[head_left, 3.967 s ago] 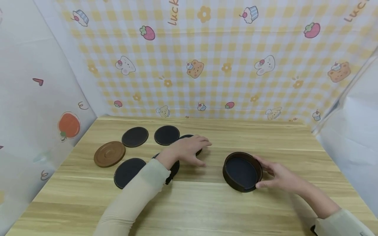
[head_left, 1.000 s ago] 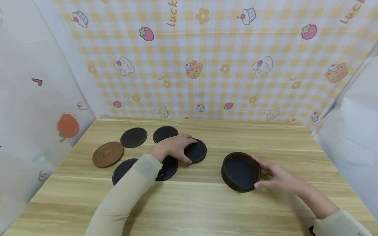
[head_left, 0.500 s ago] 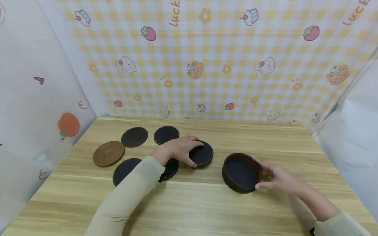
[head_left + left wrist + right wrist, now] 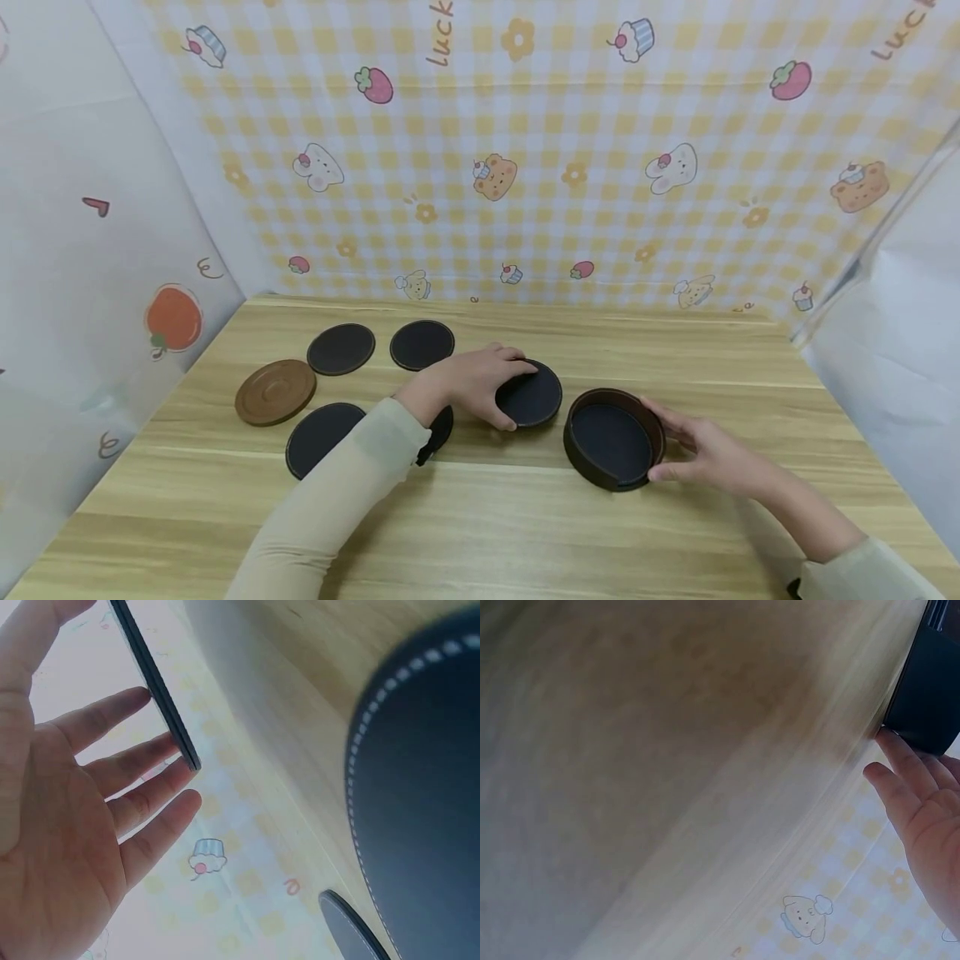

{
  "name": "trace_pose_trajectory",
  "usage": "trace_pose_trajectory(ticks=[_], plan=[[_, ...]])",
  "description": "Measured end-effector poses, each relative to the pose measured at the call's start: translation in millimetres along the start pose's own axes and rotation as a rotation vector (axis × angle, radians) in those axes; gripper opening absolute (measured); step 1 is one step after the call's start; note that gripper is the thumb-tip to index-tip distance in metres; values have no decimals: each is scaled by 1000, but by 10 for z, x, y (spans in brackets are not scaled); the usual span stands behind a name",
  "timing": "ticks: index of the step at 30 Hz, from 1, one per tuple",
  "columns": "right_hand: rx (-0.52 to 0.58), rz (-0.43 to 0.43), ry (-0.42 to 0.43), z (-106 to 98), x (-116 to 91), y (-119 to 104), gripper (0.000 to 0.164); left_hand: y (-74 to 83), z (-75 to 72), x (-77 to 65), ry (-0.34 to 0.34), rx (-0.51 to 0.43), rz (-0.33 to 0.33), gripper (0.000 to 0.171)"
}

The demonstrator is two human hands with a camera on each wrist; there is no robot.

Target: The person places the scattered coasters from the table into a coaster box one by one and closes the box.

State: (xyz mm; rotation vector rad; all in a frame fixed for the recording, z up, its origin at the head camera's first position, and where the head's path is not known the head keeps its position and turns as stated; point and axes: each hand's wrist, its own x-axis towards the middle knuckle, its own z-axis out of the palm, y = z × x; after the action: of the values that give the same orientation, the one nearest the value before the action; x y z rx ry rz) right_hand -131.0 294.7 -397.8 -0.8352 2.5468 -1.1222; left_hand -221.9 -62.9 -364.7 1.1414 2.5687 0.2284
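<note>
My left hand (image 4: 483, 385) pinches a round black coaster (image 4: 534, 402) between thumb and fingers, just left of the holder. Seen edge-on in the left wrist view, that coaster (image 4: 161, 694) meets the fingertips and lies away from the palm. My right hand (image 4: 716, 452) grips the right side of a round, dark brown coaster holder (image 4: 583, 460), thumb at the front and fingers behind. The holder stands upright with its dark bottom showing. In the right wrist view, fingertips touch the lower edge of the holder's wall (image 4: 922, 697).
Several black coasters lie flat on the left: a back-left one (image 4: 341, 349), a back one (image 4: 422, 345), a front one (image 4: 322, 435) and one partly under the left wrist (image 4: 444, 431). A brown disc (image 4: 275, 392) with a ringed centre lies far left. A checked cloth backs the table.
My left hand has taken hold of the rightmost black coaster and moved it right, toward the holder. My right hand and the holder have stayed in place.
</note>
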Motion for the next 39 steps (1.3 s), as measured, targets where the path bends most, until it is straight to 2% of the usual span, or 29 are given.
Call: trace_pose_trajectory(ticks=[13, 23, 34, 39], plan=[[-17, 11, 6, -4, -9, -21, 95, 176, -53, 69, 11, -4, 45, 86], [-10, -7, 14, 2, -3, 0, 93, 295, -8, 216, 12, 36, 80, 86], [58, -49, -4, 11, -3, 29, 91, 504, -37, 313, 4, 81, 145, 85], [76, -78, -20, 17, 9, 39, 91, 576, 2, 366, -7, 90, 148, 85]])
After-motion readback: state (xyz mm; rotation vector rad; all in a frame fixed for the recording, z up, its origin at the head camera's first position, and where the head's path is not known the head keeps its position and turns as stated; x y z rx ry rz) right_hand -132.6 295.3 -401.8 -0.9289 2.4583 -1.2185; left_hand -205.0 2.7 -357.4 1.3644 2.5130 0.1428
